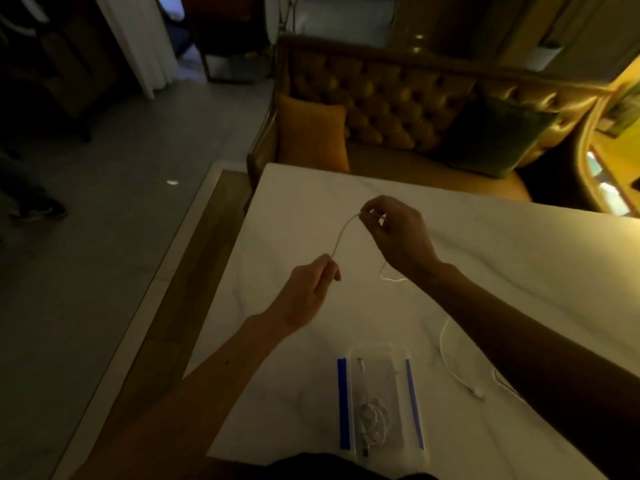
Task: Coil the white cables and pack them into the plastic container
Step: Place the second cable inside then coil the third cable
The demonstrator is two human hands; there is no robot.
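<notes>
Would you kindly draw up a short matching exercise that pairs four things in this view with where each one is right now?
Things:
1. left hand
2. right hand
3. plastic container
4. loose cable

Places:
A. on the table near the person, blue strips on two sides, a bundled cable inside
B. lying on the table under the right forearm, plug end free
C. pinching the farther end of the raised cable
D. pinching the nearer end of the raised cable

Pairs: 1-D, 2-C, 3-A, 4-B
</notes>
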